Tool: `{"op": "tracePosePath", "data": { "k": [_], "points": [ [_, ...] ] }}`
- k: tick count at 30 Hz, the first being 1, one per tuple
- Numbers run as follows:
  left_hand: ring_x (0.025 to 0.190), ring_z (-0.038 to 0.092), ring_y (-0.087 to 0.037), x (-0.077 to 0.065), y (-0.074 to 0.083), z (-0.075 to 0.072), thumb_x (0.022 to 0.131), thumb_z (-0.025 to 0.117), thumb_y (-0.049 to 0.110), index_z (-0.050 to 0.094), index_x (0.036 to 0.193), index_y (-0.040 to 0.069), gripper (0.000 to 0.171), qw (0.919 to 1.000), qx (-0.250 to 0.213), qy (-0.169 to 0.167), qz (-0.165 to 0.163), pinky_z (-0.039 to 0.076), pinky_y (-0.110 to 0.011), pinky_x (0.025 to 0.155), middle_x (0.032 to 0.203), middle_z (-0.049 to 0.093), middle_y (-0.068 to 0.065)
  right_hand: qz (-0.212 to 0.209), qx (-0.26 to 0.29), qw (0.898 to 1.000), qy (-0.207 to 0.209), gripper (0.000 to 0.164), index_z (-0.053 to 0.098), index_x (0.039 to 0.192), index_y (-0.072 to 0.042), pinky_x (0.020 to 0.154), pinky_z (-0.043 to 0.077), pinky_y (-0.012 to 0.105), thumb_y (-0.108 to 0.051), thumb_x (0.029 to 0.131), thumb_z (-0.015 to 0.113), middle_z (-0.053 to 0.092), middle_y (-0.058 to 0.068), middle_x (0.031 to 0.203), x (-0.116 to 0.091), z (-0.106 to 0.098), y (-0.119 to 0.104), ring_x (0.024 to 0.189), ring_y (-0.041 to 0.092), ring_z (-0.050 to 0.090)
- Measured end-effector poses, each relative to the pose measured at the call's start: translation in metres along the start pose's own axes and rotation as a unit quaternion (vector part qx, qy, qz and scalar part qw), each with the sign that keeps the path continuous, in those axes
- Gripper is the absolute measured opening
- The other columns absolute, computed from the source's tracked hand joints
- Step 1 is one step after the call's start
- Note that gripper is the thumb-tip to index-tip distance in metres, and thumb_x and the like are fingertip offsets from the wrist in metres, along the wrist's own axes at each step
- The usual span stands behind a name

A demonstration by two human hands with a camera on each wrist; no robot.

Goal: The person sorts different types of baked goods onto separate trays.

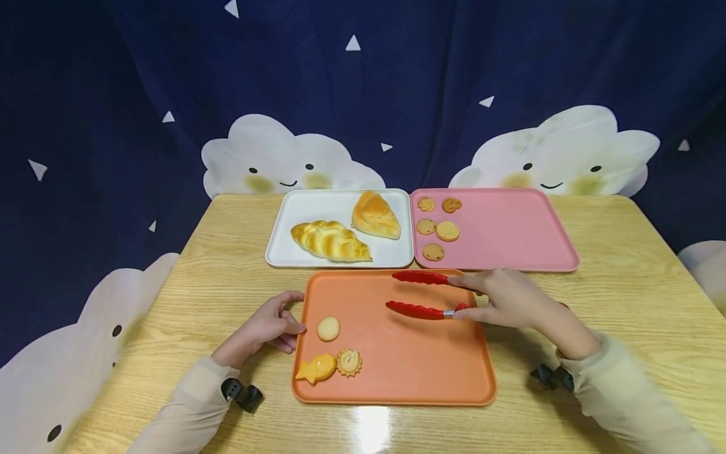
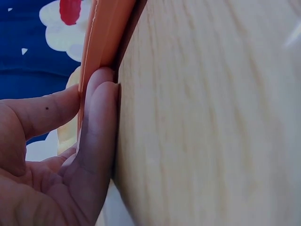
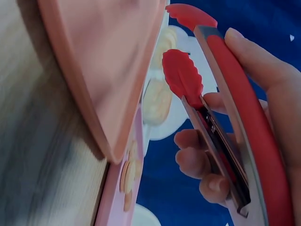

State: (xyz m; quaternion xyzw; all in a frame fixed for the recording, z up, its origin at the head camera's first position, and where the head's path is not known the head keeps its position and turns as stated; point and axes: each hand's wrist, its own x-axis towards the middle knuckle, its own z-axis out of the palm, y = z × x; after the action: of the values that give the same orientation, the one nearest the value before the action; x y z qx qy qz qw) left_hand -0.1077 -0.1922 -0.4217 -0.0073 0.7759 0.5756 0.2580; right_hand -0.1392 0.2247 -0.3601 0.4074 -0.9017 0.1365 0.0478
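My right hand (image 1: 507, 297) holds red-tipped tongs (image 1: 418, 311) above the right part of the orange tray (image 1: 420, 366). The tongs' arms are spread, with nothing between their tips; in the right wrist view, thumb and fingers lie along opposite arms of the tongs (image 3: 261, 134). At the orange tray's left edge, my left hand (image 1: 272, 325) grips the rim, thumb and fingers against it in the left wrist view. On that tray lie a plain round cookie (image 1: 328, 328), a fish-shaped cookie (image 1: 317, 368) and a round cookie with a jagged edge (image 1: 349, 362).
Behind the orange tray, a white tray (image 1: 279, 251) bears a braided bread (image 1: 329, 241) and a wedge-shaped bread (image 1: 375, 216). Beside it, a pink tray (image 1: 510, 227) has several cookies along its left side, such as a round patterned one (image 1: 447, 231). A dark blue curtain (image 1: 420, 75) hangs behind.
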Motion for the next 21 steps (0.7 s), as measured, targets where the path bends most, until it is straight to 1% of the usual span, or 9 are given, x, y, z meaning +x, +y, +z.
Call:
{"op": "tracePosePath", "data": {
  "k": [3, 5, 6, 7, 10, 12, 13, 17, 21],
  "points": [
    [0.046, 0.057, -0.016, 0.000, 0.000, 0.000, 0.081, 0.061, -0.002, 0.029, 0.136, 0.001, 0.064, 1.0000, -0.001, 0.000, 0.002, 0.053, -0.036, 0.045, 0.067, 0.058, -0.009, 0.002, 0.011, 1.000, -0.028, 0.057, 0.067, 0.111, -0.012, 0.045, 0.027, 0.018, -0.055, 0.074, 0.067, 0.062, -0.009, 0.074, 0.000, 0.002, -0.007, 0.051, 0.000, 0.034],
    [0.046, 0.057, -0.016, 0.000, 0.000, 0.000, 0.081, 0.061, -0.002, 0.029, 0.136, 0.001, 0.064, 1.0000, -0.002, -0.001, 0.003, 0.053, -0.036, 0.045, 0.067, 0.058, -0.009, -0.003, 0.019, 0.999, -0.044, 0.058, 0.066, 0.113, -0.014, 0.046, 0.027, 0.017, -0.057, 0.075, 0.064, 0.057, -0.013, 0.071, 0.001, 0.004, -0.012, 0.051, 0.000, 0.031],
    [0.045, 0.057, -0.016, 0.000, 0.001, 0.000, 0.081, 0.061, -0.002, 0.029, 0.136, 0.001, 0.064, 1.0000, -0.002, -0.002, 0.003, 0.053, -0.036, 0.045, 0.067, 0.058, -0.009, -0.009, 0.023, 0.999, -0.049, 0.058, 0.066, 0.113, -0.014, 0.047, 0.026, 0.017, -0.058, 0.075, 0.063, 0.057, -0.013, 0.071, 0.001, 0.004, -0.014, 0.052, 0.000, 0.031],
    [0.045, 0.057, -0.016, 0.000, 0.001, 0.000, 0.081, 0.061, -0.002, 0.029, 0.136, 0.001, 0.064, 1.0000, -0.001, -0.002, 0.002, 0.053, -0.036, 0.045, 0.066, 0.058, -0.009, -0.014, 0.024, 0.998, -0.054, 0.058, 0.066, 0.113, -0.015, 0.047, 0.026, 0.017, -0.059, 0.075, 0.062, 0.053, -0.014, 0.067, 0.002, 0.005, -0.016, 0.051, 0.000, 0.029],
    [0.045, 0.057, -0.016, 0.000, 0.001, 0.001, 0.081, 0.061, -0.002, 0.029, 0.136, 0.001, 0.063, 1.0000, -0.002, -0.002, 0.001, 0.053, -0.035, 0.045, 0.066, 0.058, -0.009, -0.032, 0.029, 0.997, -0.067, 0.059, 0.065, 0.114, -0.016, 0.047, 0.024, 0.017, -0.060, 0.075, 0.060, 0.047, -0.014, 0.062, 0.003, 0.009, -0.022, 0.051, -0.001, 0.026],
    [0.045, 0.057, -0.016, 0.000, 0.001, 0.001, 0.081, 0.060, -0.003, 0.029, 0.136, 0.001, 0.063, 1.0000, -0.002, -0.003, 0.001, 0.053, -0.035, 0.045, 0.066, 0.057, -0.009, -0.051, 0.029, 0.996, -0.071, 0.058, 0.065, 0.113, -0.016, 0.047, 0.024, 0.016, -0.060, 0.076, 0.060, 0.046, -0.014, 0.062, 0.004, 0.012, -0.026, 0.051, -0.001, 0.027],
    [0.045, 0.057, -0.016, 0.000, 0.001, 0.001, 0.081, 0.060, -0.003, 0.029, 0.136, 0.001, 0.063, 1.0000, -0.003, -0.002, 0.001, 0.053, -0.035, 0.045, 0.066, 0.057, -0.009, -0.061, 0.026, 0.995, -0.071, 0.058, 0.065, 0.113, -0.017, 0.046, 0.023, 0.016, -0.061, 0.076, 0.060, 0.042, -0.013, 0.059, 0.004, 0.013, -0.028, 0.051, -0.001, 0.026],
    [0.046, 0.058, -0.016, 0.000, 0.001, 0.001, 0.081, 0.061, -0.003, 0.029, 0.136, 0.001, 0.063, 1.0000, -0.005, -0.002, 0.000, 0.053, -0.035, 0.045, 0.066, 0.057, -0.009, -0.099, 0.022, 0.993, -0.066, 0.057, 0.065, 0.112, -0.015, 0.044, 0.022, 0.015, -0.060, 0.076, 0.060, 0.042, -0.012, 0.060, 0.007, 0.020, -0.035, 0.050, -0.001, 0.027],
    [0.046, 0.058, -0.016, 0.000, 0.000, 0.000, 0.081, 0.061, -0.003, 0.029, 0.136, 0.001, 0.063, 1.0000, -0.005, -0.002, -0.001, 0.053, -0.035, 0.045, 0.067, 0.057, -0.009, -0.109, 0.021, 0.992, -0.066, 0.057, 0.065, 0.113, -0.016, 0.044, 0.022, 0.015, -0.059, 0.076, 0.061, 0.045, -0.011, 0.062, 0.009, 0.026, -0.041, 0.049, 0.000, 0.027]
  ]
}}
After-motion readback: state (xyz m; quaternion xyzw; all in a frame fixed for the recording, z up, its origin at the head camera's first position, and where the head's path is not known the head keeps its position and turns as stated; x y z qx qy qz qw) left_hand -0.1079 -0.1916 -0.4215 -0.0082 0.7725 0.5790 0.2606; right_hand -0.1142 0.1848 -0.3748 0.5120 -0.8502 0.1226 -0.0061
